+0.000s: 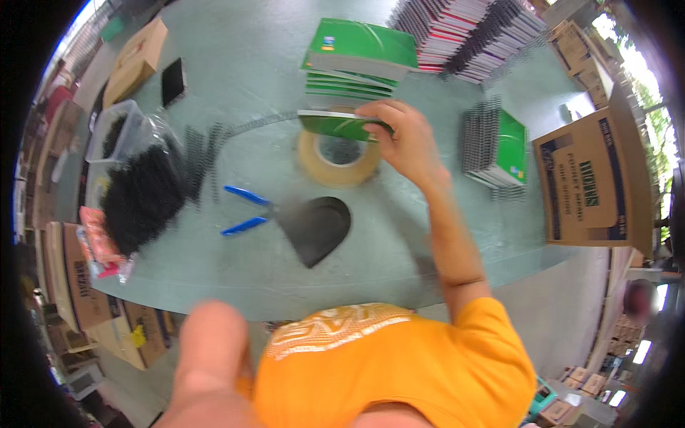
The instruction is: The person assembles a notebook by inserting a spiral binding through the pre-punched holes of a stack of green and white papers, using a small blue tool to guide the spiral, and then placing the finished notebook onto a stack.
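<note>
My right hand (407, 139) is closed on the edge of a green notebook (335, 125), held tilted above a wide roll of clear tape (314, 160). Just beyond it stands a stack of green notebooks (364, 46). A dark spiral wire strip (260, 125) stretches from the left up to the held notebook's left end. My left arm (210, 342) is raised close at the lower left, and its hand is out of the picture. Nearer me lie blue-handled pliers (246, 210) and a dark, rounded flat piece (317, 228), which is partly blurred.
Spiral-bound green notebooks (508, 146) are piled at the right, beside an open cardboard box (585, 178). More spiral-bound stacks (464, 36) stand at the far right. On the left are black spiral wires (146, 189), a clear plastic tub (118, 128) and a phone (173, 82).
</note>
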Demonstrator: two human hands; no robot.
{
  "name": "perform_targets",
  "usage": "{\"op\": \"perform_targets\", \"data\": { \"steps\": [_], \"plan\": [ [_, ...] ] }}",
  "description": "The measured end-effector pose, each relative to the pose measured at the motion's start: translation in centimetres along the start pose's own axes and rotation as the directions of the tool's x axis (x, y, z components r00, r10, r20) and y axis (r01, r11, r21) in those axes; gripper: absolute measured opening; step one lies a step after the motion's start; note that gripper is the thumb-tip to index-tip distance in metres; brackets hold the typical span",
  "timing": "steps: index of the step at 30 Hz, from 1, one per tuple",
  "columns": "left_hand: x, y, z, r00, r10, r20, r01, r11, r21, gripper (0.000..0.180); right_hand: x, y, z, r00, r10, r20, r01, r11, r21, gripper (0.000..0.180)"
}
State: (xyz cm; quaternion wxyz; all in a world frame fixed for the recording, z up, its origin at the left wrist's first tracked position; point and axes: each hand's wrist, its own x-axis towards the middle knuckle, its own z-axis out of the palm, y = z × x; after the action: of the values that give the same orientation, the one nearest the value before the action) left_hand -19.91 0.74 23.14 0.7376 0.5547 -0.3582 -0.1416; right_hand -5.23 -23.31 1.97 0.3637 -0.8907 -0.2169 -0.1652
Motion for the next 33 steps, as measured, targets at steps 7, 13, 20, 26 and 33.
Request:
{"op": "perform_targets", "data": {
  "steps": [7,13,20,26,33],
  "plan": [
    [-2.9,1.0,0.0,0.987,-0.161,0.029,0.162,0.986,-0.043,0.035,0.7,-2.4,2.8,0.990,-0.140,-0.015,0.130,0.950,-0.283,0.031],
    [-2.7,-14.4,-7.4,0.851,0.515,-0.102,-0.041,0.260,0.965,0.015,1.5,-2.2,4.6,0.986,-0.117,-0.122,0.077,0.952,-0.295,0.019],
    [4.5,-21.1,-12.1,0.986,0.036,-0.165,0.164,0.010,0.986,0.030,1.2,-1.7,4.2,0.982,-0.152,-0.115,0.111,0.945,-0.308,0.016],
    [5.4,-21.6,-12.5,0.981,0.066,-0.182,0.170,0.154,0.973,0.025,1.2,-1.4,4.0,0.984,-0.133,-0.121,0.096,0.957,-0.274,0.022],
    [5.1,-22.7,-12.5,0.958,0.258,-0.125,0.097,0.119,0.988,0.024,1.0,-1.6,3.8,0.987,-0.140,-0.074,0.116,0.959,-0.258,0.023]
  ]
}}
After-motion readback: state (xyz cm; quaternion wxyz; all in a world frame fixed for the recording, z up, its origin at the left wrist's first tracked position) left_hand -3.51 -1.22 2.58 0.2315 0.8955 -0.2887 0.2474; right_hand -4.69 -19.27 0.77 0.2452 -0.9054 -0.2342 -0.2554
